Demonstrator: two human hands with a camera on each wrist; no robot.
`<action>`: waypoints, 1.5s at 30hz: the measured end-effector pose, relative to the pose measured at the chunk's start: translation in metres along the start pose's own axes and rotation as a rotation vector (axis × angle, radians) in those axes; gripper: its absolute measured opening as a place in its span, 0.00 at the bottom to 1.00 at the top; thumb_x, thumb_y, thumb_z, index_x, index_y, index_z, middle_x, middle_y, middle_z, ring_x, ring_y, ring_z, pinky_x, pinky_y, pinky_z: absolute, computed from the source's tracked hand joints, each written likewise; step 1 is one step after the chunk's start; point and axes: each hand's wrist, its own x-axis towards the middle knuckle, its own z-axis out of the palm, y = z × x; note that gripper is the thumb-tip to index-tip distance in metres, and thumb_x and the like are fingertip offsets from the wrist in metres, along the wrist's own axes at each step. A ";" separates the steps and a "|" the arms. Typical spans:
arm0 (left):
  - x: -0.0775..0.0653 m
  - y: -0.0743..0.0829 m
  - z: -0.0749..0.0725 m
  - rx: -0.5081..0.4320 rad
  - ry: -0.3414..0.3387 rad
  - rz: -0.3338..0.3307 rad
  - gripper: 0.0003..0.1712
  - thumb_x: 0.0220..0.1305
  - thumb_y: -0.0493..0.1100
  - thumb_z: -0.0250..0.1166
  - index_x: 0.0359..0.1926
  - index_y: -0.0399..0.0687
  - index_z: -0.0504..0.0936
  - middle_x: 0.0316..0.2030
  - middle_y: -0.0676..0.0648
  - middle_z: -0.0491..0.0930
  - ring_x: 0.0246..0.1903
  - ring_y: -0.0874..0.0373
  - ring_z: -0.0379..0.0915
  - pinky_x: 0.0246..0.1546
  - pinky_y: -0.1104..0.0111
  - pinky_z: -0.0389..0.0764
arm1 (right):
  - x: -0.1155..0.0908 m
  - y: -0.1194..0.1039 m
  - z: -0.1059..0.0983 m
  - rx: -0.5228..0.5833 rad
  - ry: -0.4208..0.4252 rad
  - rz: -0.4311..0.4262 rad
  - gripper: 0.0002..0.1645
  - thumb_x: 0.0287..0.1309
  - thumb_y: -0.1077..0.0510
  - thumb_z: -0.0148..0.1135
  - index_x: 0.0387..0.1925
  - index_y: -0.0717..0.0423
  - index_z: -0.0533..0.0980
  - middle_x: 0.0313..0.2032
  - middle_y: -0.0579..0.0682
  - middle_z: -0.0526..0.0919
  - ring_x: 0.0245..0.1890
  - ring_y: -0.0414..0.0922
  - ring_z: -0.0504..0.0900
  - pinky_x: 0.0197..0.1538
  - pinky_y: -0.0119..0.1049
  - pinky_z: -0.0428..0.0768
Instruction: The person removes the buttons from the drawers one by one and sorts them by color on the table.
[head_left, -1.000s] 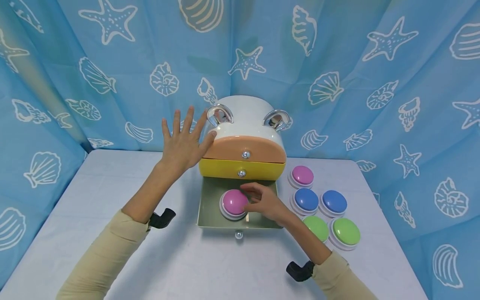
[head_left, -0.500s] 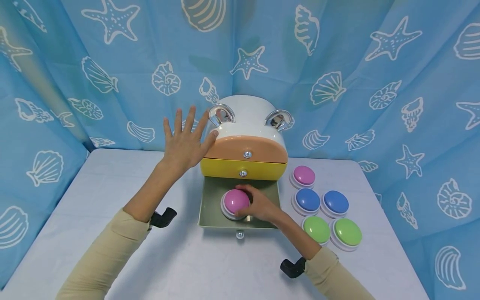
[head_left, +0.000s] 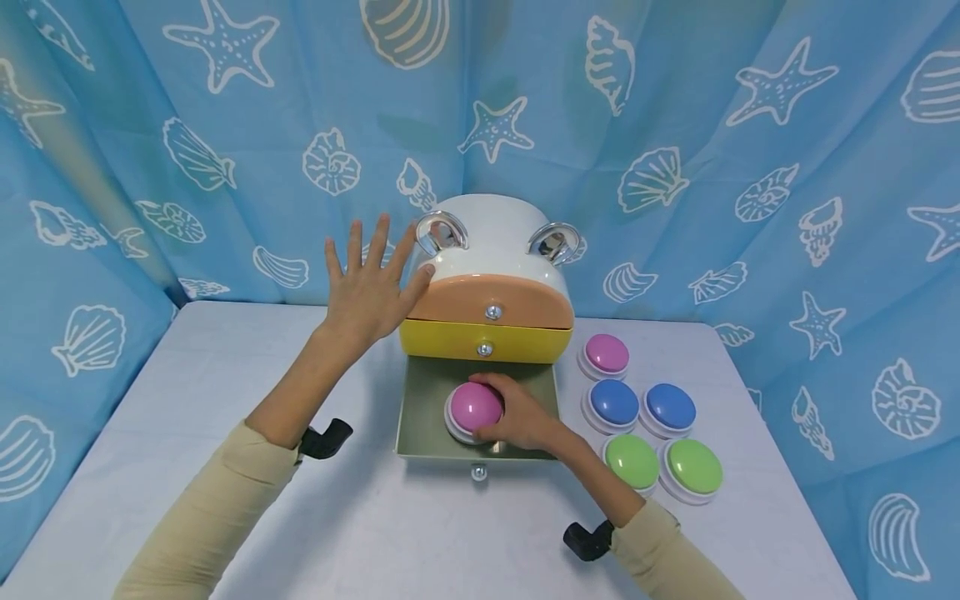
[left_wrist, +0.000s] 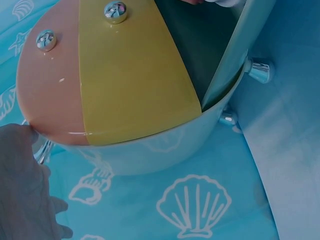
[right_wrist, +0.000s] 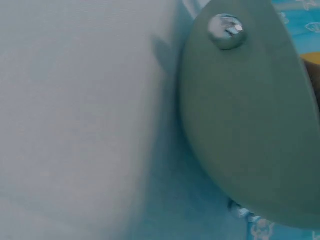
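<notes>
A small rounded cabinet point(head_left: 491, 237) with a white top stands at the table's back, its green bottom drawer point(head_left: 422, 408) pulled out. Inside that drawer lies a pink dome-topped push button point(head_left: 476, 406) on a white base. My right hand point(head_left: 519, 414) grips the button from its right side, thumb at the front and fingers behind. My left hand point(head_left: 365, 298) has its fingers spread and straight, with the thumb at the cabinet's upper left side. In the left wrist view, the left hand point(left_wrist: 22, 182) appears beside the orange drawer front point(left_wrist: 55, 90). The right wrist view mostly shows the green drawer's front point(right_wrist: 240, 115).
Right of the cabinet stand another pink button point(head_left: 607, 354), two blue buttons point(head_left: 615, 402) and two green buttons point(head_left: 693, 465). Above the green drawer, the yellow drawer point(head_left: 525, 340) is closed. A blue shell-patterned curtain point(head_left: 405, 108) hangs behind the white table point(head_left: 247, 350).
My right hand has closed its fingers around the pink button in the drawer. The button has shifted slightly to the right. My left hand has stayed in place.
</notes>
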 end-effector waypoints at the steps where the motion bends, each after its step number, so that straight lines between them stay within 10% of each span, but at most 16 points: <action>1: 0.000 0.000 0.000 0.001 -0.001 -0.001 0.42 0.74 0.70 0.36 0.81 0.60 0.40 0.79 0.42 0.32 0.75 0.38 0.17 0.65 0.39 0.19 | -0.002 -0.002 -0.002 0.008 -0.007 0.002 0.45 0.49 0.55 0.77 0.68 0.55 0.68 0.63 0.54 0.72 0.62 0.53 0.70 0.57 0.50 0.77; 20: -0.002 -0.003 0.001 -0.006 0.025 0.002 0.42 0.74 0.69 0.36 0.81 0.60 0.42 0.79 0.41 0.33 0.75 0.37 0.18 0.65 0.37 0.21 | -0.058 -0.006 -0.100 0.057 0.032 0.050 0.47 0.47 0.56 0.75 0.70 0.52 0.67 0.64 0.57 0.70 0.64 0.59 0.68 0.57 0.54 0.77; 29: -0.002 -0.003 0.001 0.002 0.037 0.005 0.41 0.74 0.69 0.36 0.81 0.60 0.43 0.79 0.41 0.34 0.75 0.35 0.22 0.66 0.36 0.22 | -0.077 0.025 -0.157 0.016 0.068 0.042 0.49 0.51 0.57 0.74 0.72 0.58 0.62 0.66 0.59 0.67 0.65 0.60 0.66 0.59 0.58 0.74; 38: 0.000 -0.001 0.002 0.010 0.021 0.001 0.42 0.74 0.70 0.35 0.81 0.61 0.42 0.79 0.41 0.33 0.75 0.37 0.18 0.65 0.37 0.20 | -0.081 0.066 -0.203 -0.039 0.129 0.092 0.45 0.57 0.60 0.69 0.73 0.63 0.59 0.64 0.65 0.68 0.61 0.64 0.69 0.47 0.25 0.76; 45: 0.000 -0.002 0.002 0.009 0.025 0.004 0.42 0.74 0.70 0.35 0.81 0.60 0.42 0.79 0.41 0.33 0.75 0.37 0.18 0.65 0.37 0.20 | -0.078 0.093 -0.223 -0.069 0.134 0.161 0.45 0.60 0.58 0.67 0.74 0.64 0.56 0.64 0.68 0.65 0.61 0.67 0.67 0.50 0.37 0.79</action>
